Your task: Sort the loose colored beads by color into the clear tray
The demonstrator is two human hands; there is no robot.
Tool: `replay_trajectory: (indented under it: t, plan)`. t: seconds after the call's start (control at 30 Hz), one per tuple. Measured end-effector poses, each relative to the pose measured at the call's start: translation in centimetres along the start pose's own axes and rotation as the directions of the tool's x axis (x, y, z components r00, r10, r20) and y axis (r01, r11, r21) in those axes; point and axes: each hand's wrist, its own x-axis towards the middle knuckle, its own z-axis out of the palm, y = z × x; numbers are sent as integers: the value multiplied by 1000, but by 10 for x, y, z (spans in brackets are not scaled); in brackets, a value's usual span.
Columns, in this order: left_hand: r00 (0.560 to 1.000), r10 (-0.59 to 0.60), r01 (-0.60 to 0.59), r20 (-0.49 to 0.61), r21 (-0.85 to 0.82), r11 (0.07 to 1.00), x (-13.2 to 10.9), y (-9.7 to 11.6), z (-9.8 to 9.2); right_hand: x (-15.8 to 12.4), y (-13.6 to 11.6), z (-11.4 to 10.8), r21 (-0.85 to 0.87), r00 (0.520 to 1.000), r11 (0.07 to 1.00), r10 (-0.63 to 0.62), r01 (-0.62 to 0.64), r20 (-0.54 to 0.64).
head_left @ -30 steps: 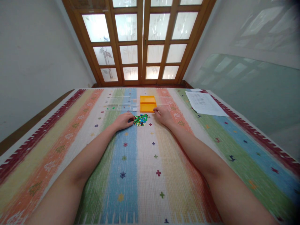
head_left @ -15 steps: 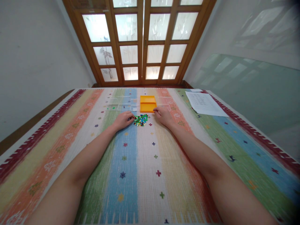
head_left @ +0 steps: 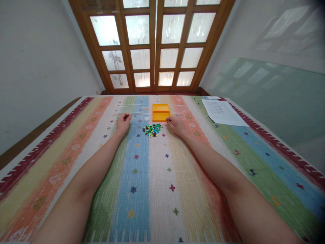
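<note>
A small heap of tiny coloured pieces (head_left: 152,130), mostly green, blue and yellow, lies on a striped cloth (head_left: 157,176). Behind it stand an orange tray (head_left: 160,112) and clear plastic trays (head_left: 132,110) to its left. My left hand (head_left: 123,122) has its fingers curled at the near edge of the clear trays; what they pinch is too small to see. My right hand (head_left: 177,124) rests at the orange tray's near right corner with fingers bent, touching the rim.
A white printed sheet (head_left: 223,112) lies at the far right of the cloth. A glass panel leans on the right wall. Wooden glazed doors (head_left: 157,47) stand behind the table.
My left hand has left the heap of pieces and moved up and to the left, to the clear trays. My right hand has stayed at the orange tray.
</note>
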Motion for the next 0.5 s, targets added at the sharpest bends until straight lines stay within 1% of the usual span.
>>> replay_trajectory:
  t: [0.07,0.1,0.17,0.23,0.33,0.43,0.5]
  plan:
    - [993,-24,32,-115,63,997,6,-7,-10,0,-1,-1,-2,1000,1000,2,-2,5]
    - [987,-32,51,-155,117,992,9,-10,-15,0,-2,-1,-2,1000,1000,2,-2,7]
    - [978,-50,97,-202,231,968,15,-15,-26,0,-2,-2,-7,1000,1000,1,0,10]
    - [970,-75,148,-231,315,938,20,-21,-35,0,-2,-2,-11,1000,1000,-1,1,13]
    - [959,-128,223,-254,392,892,27,-29,-46,0,-1,-2,-16,1000,1000,-1,1,21]
    - [950,-180,279,-257,428,860,30,-35,-50,-1,0,-2,-22,1000,1000,6,-5,21]
    - [951,-186,282,-246,448,848,30,-36,-51,-1,0,-2,-24,1000,1000,11,-11,16]
